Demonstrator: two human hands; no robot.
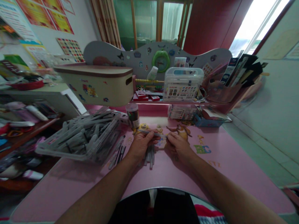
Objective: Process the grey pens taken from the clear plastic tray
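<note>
Over the middle of the pink desk, my left hand (pixel 142 143) pinches a slim, translucent pen (pixel 161 135) held nearly level. My right hand (pixel 178 145) has its thumb and fingers closed at the pen's right end. Below and between the hands lie several translucent pen barrels (pixel 150 157), partly covered by my left hand. To the left, dark and clear pens (pixel 119 155) rest on the desk. Beside them stands a clear plastic box (pixel 63 154) heaped with translucent pens or barrels.
Behind my hands is a lidded jar (pixel 132 115). A cream storage bin (pixel 100 87), a clear carry case (pixel 183 85) and a pen holder (pixel 224 92) stand on the shelf. A blue box (pixel 208 122) sits at the desk's back right. The desk (pixel 235 174) curves inward near my lap.
</note>
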